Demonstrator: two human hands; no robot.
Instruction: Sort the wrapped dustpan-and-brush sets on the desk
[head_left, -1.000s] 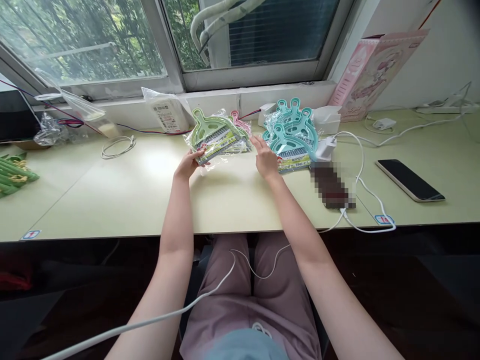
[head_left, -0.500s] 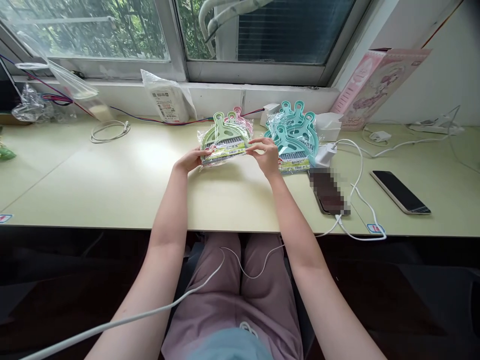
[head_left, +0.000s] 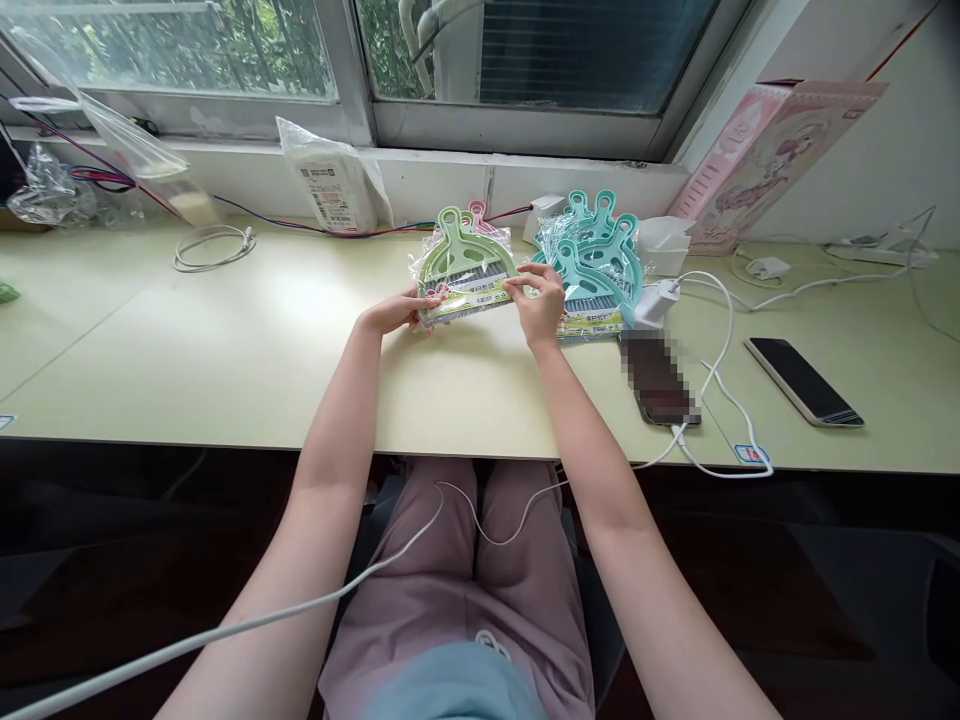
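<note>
A green mini dustpan and brush set (head_left: 459, 252) in clear wrapping is held between my two hands, its handle pointing toward the window. My left hand (head_left: 396, 311) grips its lower left corner, thumb on top and the other fingers partly hidden underneath. With thumb and fingertips, my right hand (head_left: 540, 306) pinches the lower right edge by the yellow label. Behind the green set, a pink one (head_left: 478, 214) shows only its handle and part of its rim. Several wrapped teal sets (head_left: 592, 272) lie overlapped just beyond my right hand.
Right of the teal sets are a white charger (head_left: 654, 304), a phone with a blurred screen (head_left: 660, 375), white cables and another phone (head_left: 804, 382). A pink box (head_left: 772, 165) leans at the back right. A white packet (head_left: 334, 190) and a coiled cable (head_left: 214, 248) are left of centre.
The green set has shifted slightly right and turned so more of its face shows, both hands staying on it. The view has also moved a little.
</note>
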